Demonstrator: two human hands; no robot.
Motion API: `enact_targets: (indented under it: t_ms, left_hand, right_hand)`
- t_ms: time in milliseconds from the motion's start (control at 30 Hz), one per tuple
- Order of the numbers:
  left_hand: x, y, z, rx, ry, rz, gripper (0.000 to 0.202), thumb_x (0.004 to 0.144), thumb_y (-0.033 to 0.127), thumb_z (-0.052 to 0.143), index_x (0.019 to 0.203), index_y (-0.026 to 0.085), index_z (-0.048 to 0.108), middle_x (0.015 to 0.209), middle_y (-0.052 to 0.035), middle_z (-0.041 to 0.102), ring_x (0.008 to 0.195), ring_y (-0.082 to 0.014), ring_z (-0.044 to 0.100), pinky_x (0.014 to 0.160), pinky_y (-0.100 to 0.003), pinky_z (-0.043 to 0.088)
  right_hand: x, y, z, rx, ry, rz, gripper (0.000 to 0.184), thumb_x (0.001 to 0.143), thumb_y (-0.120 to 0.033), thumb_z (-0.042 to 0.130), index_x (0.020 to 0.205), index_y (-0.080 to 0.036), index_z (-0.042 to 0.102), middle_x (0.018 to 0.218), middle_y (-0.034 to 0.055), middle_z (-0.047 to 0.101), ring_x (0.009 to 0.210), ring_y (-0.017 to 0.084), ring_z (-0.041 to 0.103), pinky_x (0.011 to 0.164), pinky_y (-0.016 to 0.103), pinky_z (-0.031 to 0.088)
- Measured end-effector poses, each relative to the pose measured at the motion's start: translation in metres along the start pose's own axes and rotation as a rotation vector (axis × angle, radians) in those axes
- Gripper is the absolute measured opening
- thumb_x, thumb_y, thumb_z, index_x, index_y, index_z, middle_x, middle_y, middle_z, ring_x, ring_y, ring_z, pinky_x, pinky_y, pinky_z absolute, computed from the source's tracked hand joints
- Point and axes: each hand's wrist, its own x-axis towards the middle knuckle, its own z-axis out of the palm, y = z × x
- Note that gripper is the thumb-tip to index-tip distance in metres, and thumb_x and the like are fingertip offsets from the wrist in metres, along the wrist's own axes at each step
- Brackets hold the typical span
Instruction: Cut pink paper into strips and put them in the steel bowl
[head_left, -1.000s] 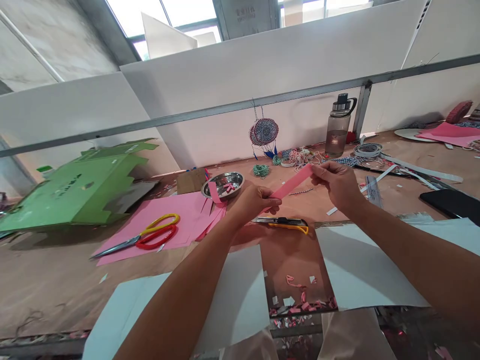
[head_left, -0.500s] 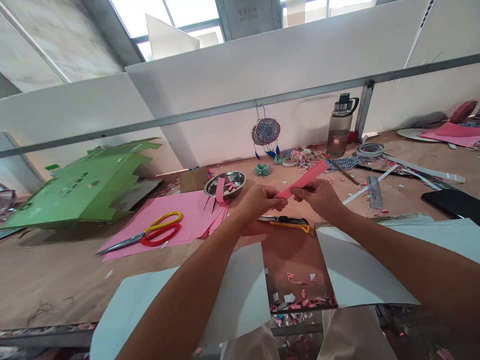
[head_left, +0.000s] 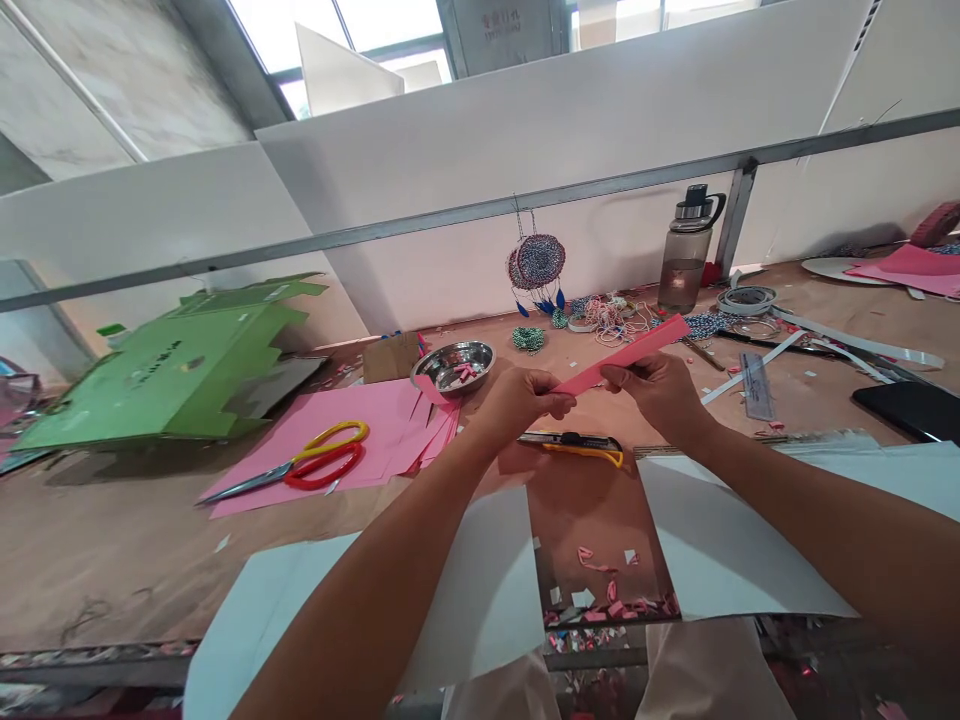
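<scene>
My left hand (head_left: 531, 396) pinches a pink paper strip (head_left: 626, 352) near its left end. Farther along, my right hand (head_left: 652, 390) grips the strip's lower edge between thumb and fingers, and the strip slants up to the right past it. Just below both hands lies a yellow-and-black utility knife (head_left: 577, 445) on the table. A metal bowl (head_left: 476, 354) with small pink pieces stands beyond my left hand. At its near left rim another bit of pink paper (head_left: 429, 388) shows; I cannot tell whether it joins the held strip.
Scissors with red and yellow handles (head_left: 319, 462) rest on pink sheets (head_left: 277, 430) at left. A green box (head_left: 165, 375) stands behind them. Toward the right are a water bottle (head_left: 685, 255), a tape roll (head_left: 746, 300), a clear ruler (head_left: 757, 388) and a black phone (head_left: 911, 408).
My right hand has slid a little to the right, away from my left hand, along the strip. The pink paper by the bowl has dropped lower. The view has shifted slightly.
</scene>
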Motion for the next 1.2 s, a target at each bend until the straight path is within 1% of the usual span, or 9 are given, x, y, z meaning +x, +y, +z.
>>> enact_targets:
  t_ms: [100,233,333,500,633,767,1000,1100,1200]
  left_hand:
    - [0.0,0.0,0.001,-0.03,0.021,-0.007,0.019,0.074,0.031,0.071,0.063,0.016,0.07,0.059,0.0003,0.068,0.055,-0.0098,0.057,0.054,-0.02,0.04]
    - [-0.002,0.005,0.002,0.032,0.045,0.021,0.015,0.074,0.026,0.07,0.063,0.017,0.071,0.06,0.0011,0.068,0.058,-0.0104,0.059,0.057,-0.02,0.042]
    - [-0.004,0.01,0.005,0.077,0.044,0.046,0.013,0.075,0.022,0.068,0.063,0.017,0.071,0.059,0.0019,0.068,0.059,-0.0108,0.059,0.057,-0.02,0.042]
    - [-0.004,0.012,0.005,0.062,0.026,0.055,0.016,0.076,0.028,0.069,0.064,0.017,0.071,0.058,0.0017,0.067,0.058,-0.0112,0.058,0.055,-0.021,0.041]
    - [-0.004,0.005,0.003,0.107,0.058,0.05,0.017,0.074,0.03,0.07,0.063,0.017,0.071,0.059,0.0017,0.067,0.059,-0.0116,0.057,0.057,-0.021,0.04]
    - [-0.003,0.0,0.001,0.097,0.064,0.03,0.015,0.074,0.031,0.07,0.068,0.017,0.073,0.062,0.0013,0.069,0.06,-0.0119,0.058,0.057,-0.022,0.04]
    - [-0.006,0.005,-0.001,0.135,0.096,0.031,0.014,0.075,0.026,0.069,0.065,0.018,0.073,0.06,0.0017,0.068,0.062,-0.0124,0.06,0.058,-0.021,0.042]
    - [-0.006,0.006,-0.001,0.156,0.096,0.027,0.013,0.076,0.026,0.07,0.066,0.018,0.074,0.061,0.0019,0.068,0.062,-0.0124,0.062,0.058,-0.021,0.043]
    - [-0.006,0.005,0.0,0.147,0.108,0.016,0.012,0.077,0.026,0.069,0.069,0.019,0.074,0.064,0.002,0.07,0.065,-0.0126,0.063,0.06,-0.021,0.044]
  right_hand:
    - [0.001,-0.001,0.0,0.009,-0.007,0.018,0.04,0.067,-0.056,0.074,0.062,-0.017,0.069,0.061,0.0055,0.068,0.06,0.017,0.06,0.06,0.03,0.048]
    - [0.001,0.006,0.003,0.026,-0.163,0.119,0.039,0.064,-0.054,0.077,0.07,-0.016,0.074,0.064,0.0052,0.068,0.06,0.016,0.058,0.058,0.029,0.047]
    - [0.0,0.013,0.005,-0.01,-0.239,0.124,0.035,0.065,-0.05,0.076,0.069,-0.016,0.074,0.062,0.0033,0.065,0.061,0.015,0.055,0.057,0.027,0.045]
    - [-0.002,0.014,0.003,-0.099,-0.144,0.096,0.034,0.067,-0.047,0.074,0.057,-0.015,0.068,0.057,0.0015,0.06,0.059,0.014,0.051,0.055,0.026,0.041]
    - [-0.002,0.009,0.0,-0.088,-0.074,0.078,0.034,0.066,-0.048,0.075,0.065,-0.014,0.073,0.061,0.0023,0.063,0.059,0.014,0.052,0.054,0.027,0.041]
    - [-0.002,0.007,0.0,-0.088,-0.051,0.023,0.036,0.066,-0.051,0.075,0.068,-0.015,0.074,0.064,0.0031,0.066,0.062,0.016,0.055,0.055,0.027,0.043]
    - [-0.002,0.008,-0.001,-0.104,0.03,-0.035,0.037,0.067,-0.054,0.073,0.071,-0.017,0.075,0.066,0.005,0.07,0.067,0.02,0.061,0.056,0.029,0.046]
    - [-0.001,0.008,-0.003,-0.105,0.026,-0.029,0.037,0.067,-0.053,0.074,0.072,-0.017,0.076,0.067,0.005,0.071,0.068,0.02,0.062,0.056,0.029,0.047]
    - [0.0,0.009,-0.001,-0.085,-0.07,0.001,0.038,0.068,-0.053,0.074,0.074,-0.016,0.076,0.068,0.0056,0.071,0.068,0.02,0.063,0.057,0.029,0.048]
